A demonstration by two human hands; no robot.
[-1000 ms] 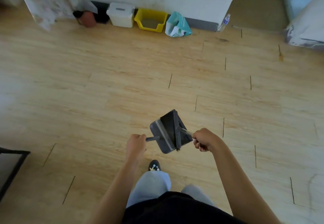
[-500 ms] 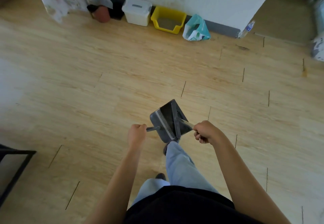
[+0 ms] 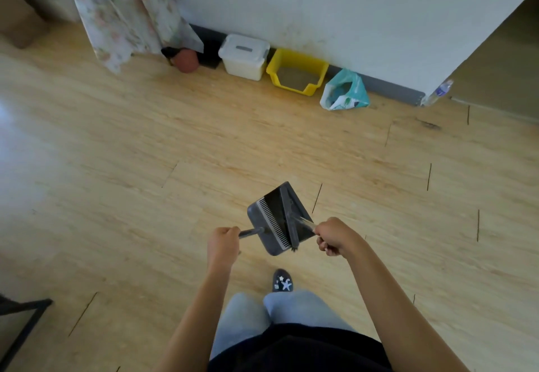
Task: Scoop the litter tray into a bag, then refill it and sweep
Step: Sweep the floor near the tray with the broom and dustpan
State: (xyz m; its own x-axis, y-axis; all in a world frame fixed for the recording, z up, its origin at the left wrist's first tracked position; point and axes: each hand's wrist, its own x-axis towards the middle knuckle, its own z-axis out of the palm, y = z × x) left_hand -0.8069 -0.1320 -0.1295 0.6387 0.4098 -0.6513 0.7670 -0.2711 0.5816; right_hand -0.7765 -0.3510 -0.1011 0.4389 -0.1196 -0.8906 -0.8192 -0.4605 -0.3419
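I carry a dark grey dustpan [image 3: 267, 220] above the wooden floor; my left hand [image 3: 223, 243] grips its short handle. My right hand [image 3: 335, 236] holds the handle of a small brush [image 3: 290, 214] whose head lies across the pan. Far ahead, against the wall, stands the yellow litter tray [image 3: 274, 64] with grey litter inside. A teal and white plastic bag [image 3: 345, 90] sits right of the tray, and a white lidded box [image 3: 243, 56] stands left of it.
A flowered curtain [image 3: 125, 10] hangs at the upper left with a reddish round object [image 3: 186, 61] at its foot. A plastic bottle [image 3: 439, 91] leans at the wall corner on the right. A black frame [image 3: 26, 319] juts in at lower left. My slippered foot [image 3: 282, 281] is below the pan.
The tray, box and bag have grown larger and nearer as I walk toward the wall. Both hands keep the same hold on dustpan and brush.
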